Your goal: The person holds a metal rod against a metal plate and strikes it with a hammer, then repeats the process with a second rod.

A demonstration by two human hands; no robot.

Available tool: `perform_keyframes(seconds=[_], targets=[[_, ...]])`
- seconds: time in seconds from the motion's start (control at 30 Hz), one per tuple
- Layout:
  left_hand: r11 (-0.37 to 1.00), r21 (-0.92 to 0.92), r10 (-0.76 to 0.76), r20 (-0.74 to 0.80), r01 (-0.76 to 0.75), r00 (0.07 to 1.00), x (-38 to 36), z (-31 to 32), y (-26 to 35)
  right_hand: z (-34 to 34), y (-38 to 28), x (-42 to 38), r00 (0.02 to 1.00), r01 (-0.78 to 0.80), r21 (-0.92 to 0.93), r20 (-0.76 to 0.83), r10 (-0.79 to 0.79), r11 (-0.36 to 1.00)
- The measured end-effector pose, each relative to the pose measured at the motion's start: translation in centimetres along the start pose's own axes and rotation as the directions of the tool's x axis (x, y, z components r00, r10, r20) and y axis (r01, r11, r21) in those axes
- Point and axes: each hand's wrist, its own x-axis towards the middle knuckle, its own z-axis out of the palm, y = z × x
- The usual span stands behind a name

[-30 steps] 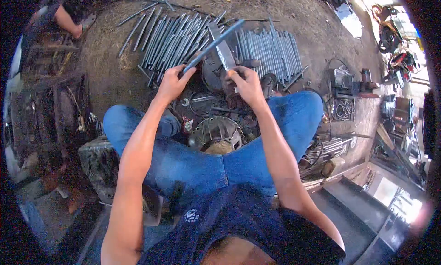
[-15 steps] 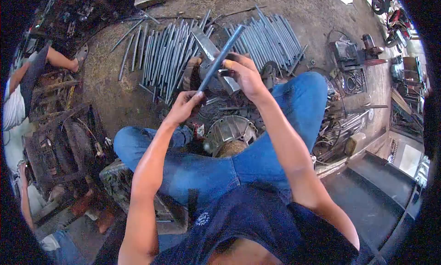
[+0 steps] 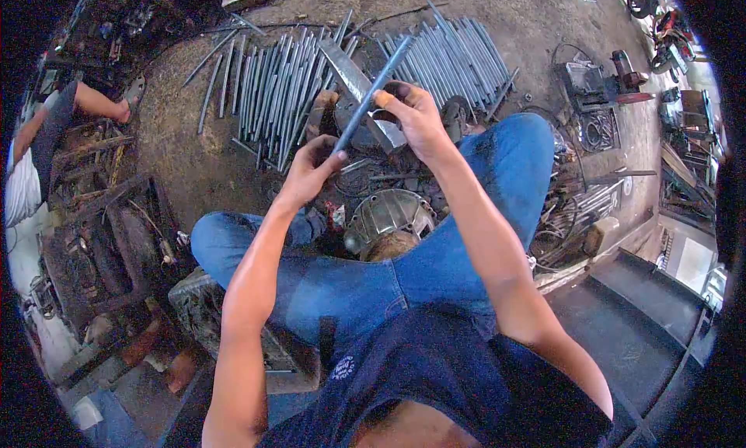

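Note:
My left hand (image 3: 311, 172) is closed around the lower end of a grey metal rod (image 3: 361, 110), which slants up and away to the right. My right hand (image 3: 418, 118) is closed at the rod's middle, its thumb, with an orange covering on the tip, against the rod; its other fingers are partly hidden. Beneath the rod lies a flat steel bar (image 3: 346, 71), running diagonally across it. A round ribbed metal housing (image 3: 392, 215) sits between my knees.
Beyond my hands, a left pile of metal rods (image 3: 276, 90) and a right pile of rods (image 3: 458, 63) lie on the floor. A machine with a motor (image 3: 590, 83) stands at the right. Another person's leg (image 3: 101, 102) shows at the left, near dark machine parts (image 3: 116, 246).
The rod and both hands shift only slightly; the right hand's fingers turn a little at the rod. My left hand keeps its hold on the lower end.

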Motion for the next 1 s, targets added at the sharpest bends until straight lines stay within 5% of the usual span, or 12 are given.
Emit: perform_keyframes(seconds=[0.1,0.33,0.43,0.5,0.83,0.93,1.0], targets=[[0.996,0.088,0.003,-0.032,-0.001,0.999,-0.2,-0.1,0.5,0.0,0.1,0.0,0.999,0.035,-0.142,-0.01,-0.036,0.989],[0.994,-0.046,-0.105,-0.088,0.101,0.991,-0.9,-0.1,1.3,1.0,0.0,0.1,1.0,0.026,-0.075,0.007,-0.025,0.997],[0.967,-0.159,-0.188,0.086,0.2,0.978,-0.5,-0.9,0.5,0.6,0.6,0.3,0.999,0.031,-0.19,0.03,-0.026,0.981],[0.984,-0.072,-0.163,-0.013,0.162,0.987,-0.7,-0.5,1.0,0.4,0.9,0.4,1.0,0.008,-0.195,0.006,-0.007,0.981],[0.983,0.137,-0.125,0.033,0.12,0.992,-0.5,-0.1,0.5,0.3,1.2,0.3,0.987,-0.093,-0.25,-0.154,0.055,0.964],[0.994,0.111,0.015,-0.02,-0.012,1.0,-0.5,0.1,0.0,1.4,0.2,-0.2,0.996,0.032,-0.217,-0.076,-0.05,0.976],[0.985,-0.066,-0.153,0.057,0.157,0.987,-0.9,0.0,1.0,1.7,-0.3,-0.3,0.998,-0.019,-0.225,-0.068,0.004,0.974]])
